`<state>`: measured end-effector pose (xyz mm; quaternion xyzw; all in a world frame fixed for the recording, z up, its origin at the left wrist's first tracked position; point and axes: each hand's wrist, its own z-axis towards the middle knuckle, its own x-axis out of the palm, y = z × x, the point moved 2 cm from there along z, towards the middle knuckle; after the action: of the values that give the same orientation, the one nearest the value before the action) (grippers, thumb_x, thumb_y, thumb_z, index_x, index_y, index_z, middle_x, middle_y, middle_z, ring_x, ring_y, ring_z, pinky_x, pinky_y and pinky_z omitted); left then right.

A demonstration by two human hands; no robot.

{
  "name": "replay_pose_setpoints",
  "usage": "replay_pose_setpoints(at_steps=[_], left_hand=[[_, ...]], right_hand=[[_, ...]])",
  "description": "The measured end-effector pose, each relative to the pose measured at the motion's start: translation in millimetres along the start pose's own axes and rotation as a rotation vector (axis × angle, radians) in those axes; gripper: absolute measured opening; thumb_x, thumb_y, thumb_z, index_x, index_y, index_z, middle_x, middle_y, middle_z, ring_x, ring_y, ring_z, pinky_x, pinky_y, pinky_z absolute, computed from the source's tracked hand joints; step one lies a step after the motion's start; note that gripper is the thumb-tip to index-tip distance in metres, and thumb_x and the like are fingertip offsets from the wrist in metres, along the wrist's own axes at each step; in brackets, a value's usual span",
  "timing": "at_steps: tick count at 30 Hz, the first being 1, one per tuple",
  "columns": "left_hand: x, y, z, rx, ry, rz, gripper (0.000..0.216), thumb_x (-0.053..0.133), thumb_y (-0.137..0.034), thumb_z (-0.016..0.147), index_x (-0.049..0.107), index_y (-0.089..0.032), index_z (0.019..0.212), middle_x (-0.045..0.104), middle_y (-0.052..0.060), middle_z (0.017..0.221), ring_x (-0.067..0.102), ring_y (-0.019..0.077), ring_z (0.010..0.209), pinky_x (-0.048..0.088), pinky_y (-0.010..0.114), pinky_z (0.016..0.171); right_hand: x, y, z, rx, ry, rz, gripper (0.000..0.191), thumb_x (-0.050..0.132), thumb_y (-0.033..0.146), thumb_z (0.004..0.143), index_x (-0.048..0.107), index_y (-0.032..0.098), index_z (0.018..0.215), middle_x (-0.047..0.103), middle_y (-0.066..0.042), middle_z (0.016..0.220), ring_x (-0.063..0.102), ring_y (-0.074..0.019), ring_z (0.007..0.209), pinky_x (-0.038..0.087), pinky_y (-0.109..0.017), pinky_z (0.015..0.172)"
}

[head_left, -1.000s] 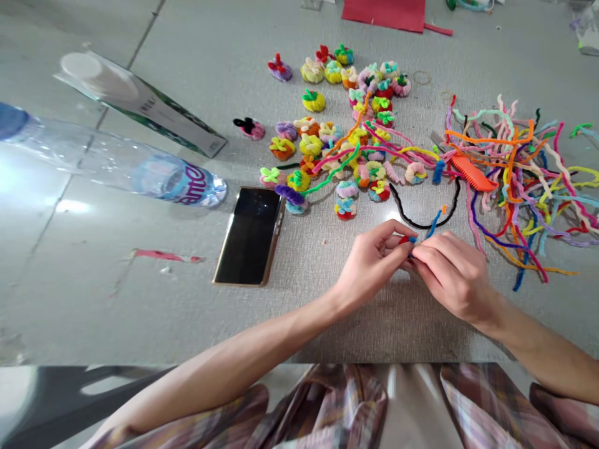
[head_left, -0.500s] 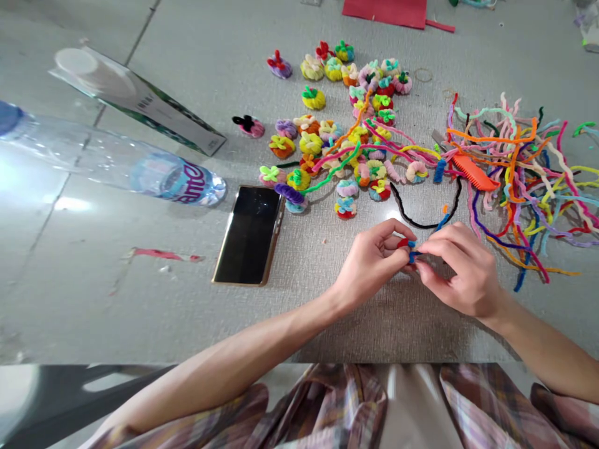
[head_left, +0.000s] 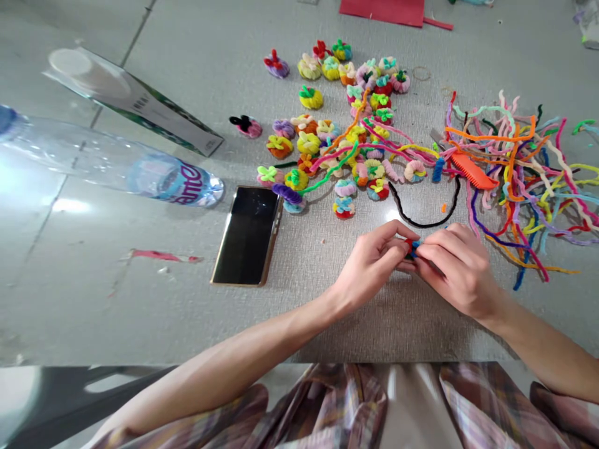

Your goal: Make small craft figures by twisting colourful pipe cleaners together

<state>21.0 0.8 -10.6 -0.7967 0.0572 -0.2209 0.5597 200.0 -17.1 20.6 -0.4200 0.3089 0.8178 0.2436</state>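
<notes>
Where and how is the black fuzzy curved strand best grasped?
Likely by the middle of its bend, from the near side: the black fuzzy curved strand bows that way, beyond the right hand; its right end lies by the tangled multicoloured fuzzy strands. A pinch should suit its thinness.

On the counter (head_left: 154,324), the bottle (head_left: 93,156) is at the left, the carton (head_left: 145,103) just behind it. The phone (head_left: 247,237) lies right of the bottle, before the left end of the ornament cluster (head_left: 307,143). Behind that cluster lies a sheet (head_left: 384,11); right of it spreads a strand tangle (head_left: 515,140) with a tool (head_left: 475,171) on its left part. Both hands (head_left: 374,259) are before a curved strand (head_left: 423,226), right of the phone
</notes>
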Motion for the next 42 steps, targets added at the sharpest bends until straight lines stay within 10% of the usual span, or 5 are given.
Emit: replay_pose_setpoints(at_steps=[19, 42], left_hand=[[1.4, -3.1, -1.9, -0.007, 0.117, 0.172, 0.025, 0.080, -0.032, 0.091, 0.063, -0.017, 0.102, 0.065, -0.004, 0.074, 0.055, 0.0070, 0.061, 0.041, 0.017, 0.056], [1.6, -0.3, 0.0, -0.067, 0.094, 0.169, 0.027, 0.081, -0.030, 0.085, 0.062, -0.016, 0.100, 0.072, -0.001, 0.083, 0.063, 0.0085, 0.068, 0.048, 0.019, 0.064]], right_hand=[[-8.1, -8.6, 0.5, 0.212, -0.040, 0.292, 0.009, 0.062, 0.015, 0.103, 0.066, 0.023, 0.101, 0.074, -0.005, 0.091, 0.068, -0.0182, 0.078, 0.052, -0.033, 0.069], [0.0, -12.3, -3.2, 0.232, 0.065, 0.296, 0.009, 0.061, 0.012, 0.105, 0.064, 0.020, 0.100, 0.069, -0.004, 0.092, 0.066, -0.0184, 0.083, 0.050, -0.031, 0.074]])
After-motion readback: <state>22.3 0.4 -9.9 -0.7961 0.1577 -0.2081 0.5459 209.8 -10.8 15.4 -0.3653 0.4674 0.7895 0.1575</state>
